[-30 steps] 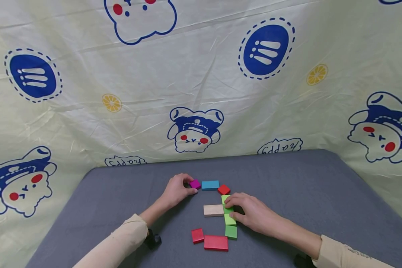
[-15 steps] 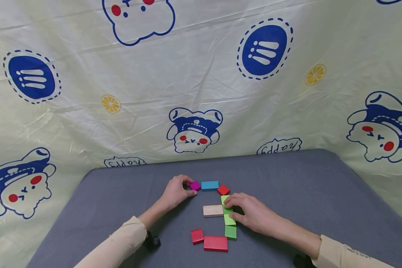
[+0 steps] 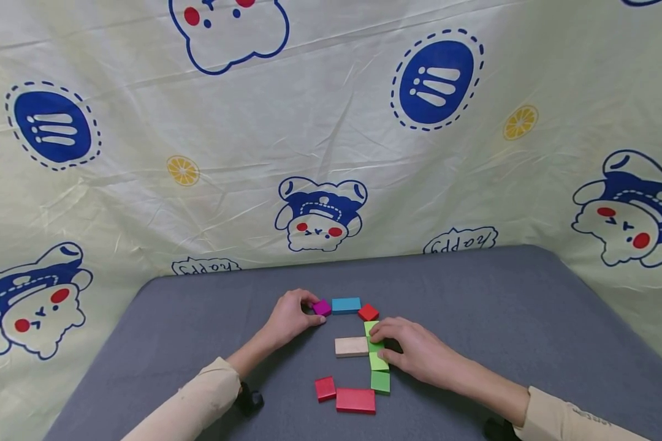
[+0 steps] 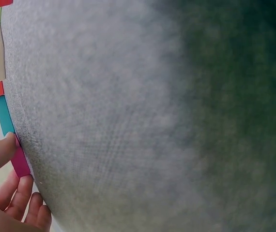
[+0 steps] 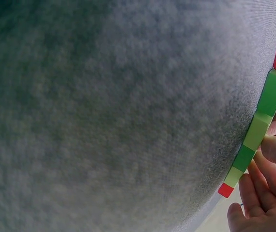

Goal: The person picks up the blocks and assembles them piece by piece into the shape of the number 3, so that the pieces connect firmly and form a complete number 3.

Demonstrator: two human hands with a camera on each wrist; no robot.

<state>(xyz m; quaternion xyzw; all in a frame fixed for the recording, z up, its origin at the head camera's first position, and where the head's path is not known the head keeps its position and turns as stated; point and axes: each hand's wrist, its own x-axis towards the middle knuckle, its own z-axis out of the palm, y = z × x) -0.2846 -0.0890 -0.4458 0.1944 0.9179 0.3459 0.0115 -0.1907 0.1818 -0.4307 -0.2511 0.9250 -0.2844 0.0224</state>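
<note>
In the head view my left hand [image 3: 291,316] pinches a purple block [image 3: 322,308] between thumb and fingers, at the left end of the far row. A blue block [image 3: 346,305] lies just right of it, then a small red block [image 3: 368,312]. My right hand [image 3: 419,349] is at a column of light and dark green blocks, its thumb and index finger bracketing a dark green block [image 3: 375,345]. In the right wrist view the thumb sits against the light green block [image 5: 257,130]. A pale wooden block [image 3: 351,347] extends left from the column.
Below the column's last green block [image 3: 380,382] lie a long red block [image 3: 355,400] and a smaller red block [image 3: 325,388], tilted against its left end. All lie on a grey cloth-covered table [image 3: 209,331]. A patterned curtain [image 3: 331,141] hangs behind it.
My left hand has shifted slightly nearer, and the purple block in its fingers with it. My right hand and the other blocks stay in place.
</note>
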